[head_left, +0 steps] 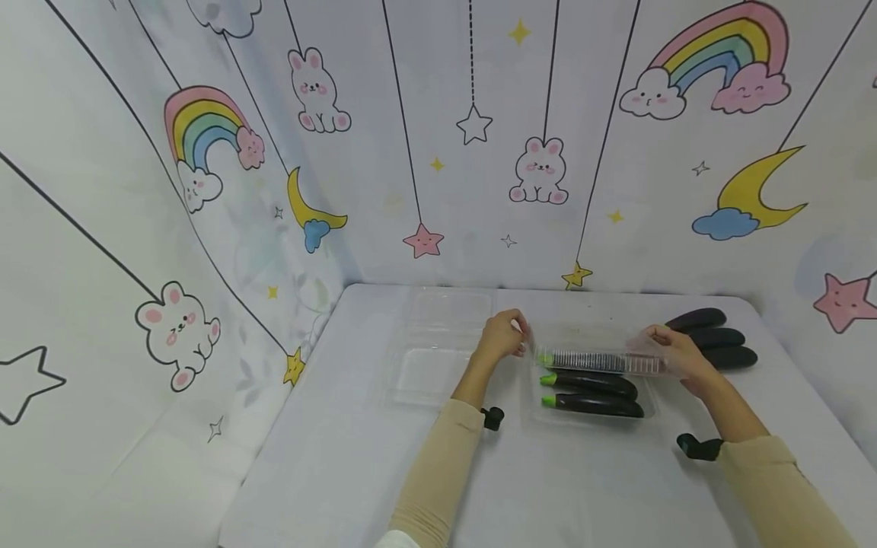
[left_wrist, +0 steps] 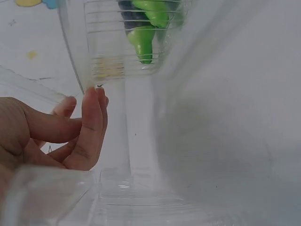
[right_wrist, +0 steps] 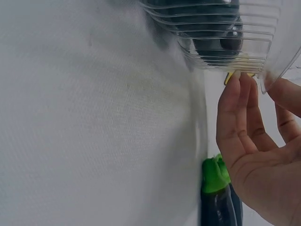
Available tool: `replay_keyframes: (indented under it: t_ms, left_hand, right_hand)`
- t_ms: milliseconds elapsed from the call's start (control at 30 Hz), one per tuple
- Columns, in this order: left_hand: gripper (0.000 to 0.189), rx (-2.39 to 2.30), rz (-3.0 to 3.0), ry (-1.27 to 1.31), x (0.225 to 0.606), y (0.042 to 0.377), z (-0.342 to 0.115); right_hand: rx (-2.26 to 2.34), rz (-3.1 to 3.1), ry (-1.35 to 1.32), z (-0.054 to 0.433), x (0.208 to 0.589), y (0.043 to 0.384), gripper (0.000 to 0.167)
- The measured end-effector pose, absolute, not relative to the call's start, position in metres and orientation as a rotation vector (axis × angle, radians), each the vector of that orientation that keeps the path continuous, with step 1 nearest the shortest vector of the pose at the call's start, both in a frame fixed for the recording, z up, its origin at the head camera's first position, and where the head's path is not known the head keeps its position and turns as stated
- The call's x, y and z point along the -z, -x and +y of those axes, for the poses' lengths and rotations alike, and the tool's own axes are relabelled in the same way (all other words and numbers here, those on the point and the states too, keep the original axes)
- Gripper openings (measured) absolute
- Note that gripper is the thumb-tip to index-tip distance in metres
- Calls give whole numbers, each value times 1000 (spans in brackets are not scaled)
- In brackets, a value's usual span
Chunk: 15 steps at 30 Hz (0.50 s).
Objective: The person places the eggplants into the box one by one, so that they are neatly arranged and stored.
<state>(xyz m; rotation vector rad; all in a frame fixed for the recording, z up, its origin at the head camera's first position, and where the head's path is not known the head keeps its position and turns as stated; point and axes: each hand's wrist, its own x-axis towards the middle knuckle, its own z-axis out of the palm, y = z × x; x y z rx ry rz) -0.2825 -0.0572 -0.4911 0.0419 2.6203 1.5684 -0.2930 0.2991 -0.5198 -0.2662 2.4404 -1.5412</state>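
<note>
A clear plastic clamshell box (head_left: 654, 415) lies on the table with dark eggplants (head_left: 596, 405) inside, their green stem ends to the left. Its ribbed lid (head_left: 603, 361) stands raised at a tilt over the rear part, and a dark shape shows through the ribs. At the lid's left corner my left hand (head_left: 504, 335) pinches the rim with its fingertips. My right hand (head_left: 681, 358) grips the right corner, with the thumb on the flange and the fingers (right_wrist: 230, 108) under the ribbed wall. Green stems (left_wrist: 146, 42) show through the ribs in the left wrist view.
Several loose eggplants (head_left: 729, 358) lie just beyond my right hand. A second clear box (head_left: 438, 377) lies opened flat to the left. Behind the table hangs a patterned cloth (head_left: 473, 198).
</note>
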Motion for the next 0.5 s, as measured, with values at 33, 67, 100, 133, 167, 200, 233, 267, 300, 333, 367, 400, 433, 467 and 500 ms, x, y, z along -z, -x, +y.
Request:
replay_keyframes:
  t_ms: [33,67,100,133,167,200,233,267,300,333,367,400,433,467,500]
  left_hand:
    - [18,-1580,2614,-44,492,283,-58]
    - [18,-1587,2613,-48,492,283,-58]
    - [18,-1589,2612,-50,492,283,-58]
    - [18,-1588,2616,-49,491,283,-58]
    - [18,-1586,2619,-42,491,283,-58]
    - [17,-1584,2620,-37,490,283,-58]
    - [17,-1575,2625,-32,490,283,-57]
    - [17,-1565,2632,-25,489,283,-57]
    - [17,-1558,2636,-19,489,283,-57]
    - [18,-1550,2640,-12,489,283,-57]
    - [18,-1543,2642,-9,489,283,-57]
    - [18,-1533,2646,-6,488,282,-57]
    - [18,-1518,2656,-2,488,282,-58]
    - [19,-1498,2667,1,488,282,-58]
    - [19,-1480,2674,0,488,282,-59]
  right_hand:
    - [1541,2445,270,299,519,292,17]
    - [1536,2449,278,299,518,291,18]
    - [1537,2453,284,298,518,290,18]
    - [1544,2456,298,298,518,289,18]
    - [1540,2473,319,298,519,289,16]
    - [1527,2494,332,298,519,289,17]
    - [1512,2515,344,298,519,289,18]
    - [1498,2534,360,298,519,289,19]
    - [1484,2559,362,298,519,289,23]
    - [1477,2572,371,297,519,288,25]
    - [1467,2590,369,297,520,288,26]
    - [1455,2604,367,297,521,288,27]
    - [1444,2621,347,298,522,289,27]
    - [1429,2636,332,298,523,289,28]
    - [1417,2648,312,298,525,289,30]
